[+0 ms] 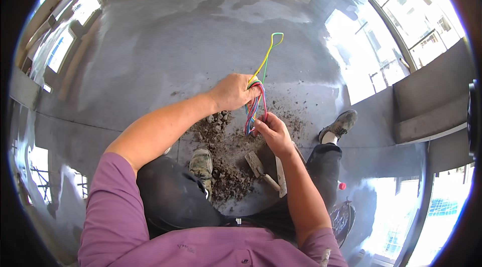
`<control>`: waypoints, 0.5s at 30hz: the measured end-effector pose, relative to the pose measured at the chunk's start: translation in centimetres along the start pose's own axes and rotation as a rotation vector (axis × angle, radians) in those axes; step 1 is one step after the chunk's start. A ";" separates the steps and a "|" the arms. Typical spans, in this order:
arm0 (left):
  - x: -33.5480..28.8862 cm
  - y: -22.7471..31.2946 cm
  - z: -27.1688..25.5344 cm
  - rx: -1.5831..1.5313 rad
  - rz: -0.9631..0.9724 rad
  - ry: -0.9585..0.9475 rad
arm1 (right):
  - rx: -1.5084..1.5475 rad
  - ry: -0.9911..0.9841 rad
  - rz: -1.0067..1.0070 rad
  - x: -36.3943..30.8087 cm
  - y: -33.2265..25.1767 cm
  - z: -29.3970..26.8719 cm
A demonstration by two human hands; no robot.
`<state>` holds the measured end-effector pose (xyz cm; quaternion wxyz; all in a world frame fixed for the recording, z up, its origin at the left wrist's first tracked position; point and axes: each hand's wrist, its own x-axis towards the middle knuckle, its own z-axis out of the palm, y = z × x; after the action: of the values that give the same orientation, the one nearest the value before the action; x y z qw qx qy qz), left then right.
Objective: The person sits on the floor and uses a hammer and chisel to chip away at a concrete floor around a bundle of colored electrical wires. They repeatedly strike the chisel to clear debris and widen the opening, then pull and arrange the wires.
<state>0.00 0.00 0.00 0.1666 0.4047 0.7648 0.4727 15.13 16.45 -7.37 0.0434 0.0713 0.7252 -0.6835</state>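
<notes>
A bundle of thin coloured electrical wires [253, 110], red, blue, green and yellow among them, is held up in front of me between both hands. My left hand [233, 91] is closed round its upper part, and a yellow-and-green loop [265, 61] sticks up and away beyond the fist. Lower and to the right, my right hand [272, 132] pinches the bottom end of the bundle between thumb and fingers. The fingertips of the left hand are partly hidden behind the wires.
Loose dirt and rubble [231, 179] lie on the grey floor [165, 66] between my boots [202, 166]. Pieces of wood [254, 164] rest on the right side of the pile. A low concrete ledge [427, 114] runs along the right, below bright window openings.
</notes>
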 end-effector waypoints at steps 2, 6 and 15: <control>0.0 -0.2 0.1 0.037 0.057 0.068 | 0.180 -0.073 0.011 0.1 -0.1 0.0; -0.4 0.5 0.3 0.054 0.055 0.112 | 0.559 -0.148 0.230 0.7 -1.6 -0.4; -0.1 0.6 1.0 -0.027 -0.018 0.115 | -0.503 0.260 -0.058 0.7 -1.8 2.2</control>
<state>0.94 0.61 -0.01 0.1322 0.3678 0.7704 0.5037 14.11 14.18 -5.88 -0.0530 0.1247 0.8732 -0.4681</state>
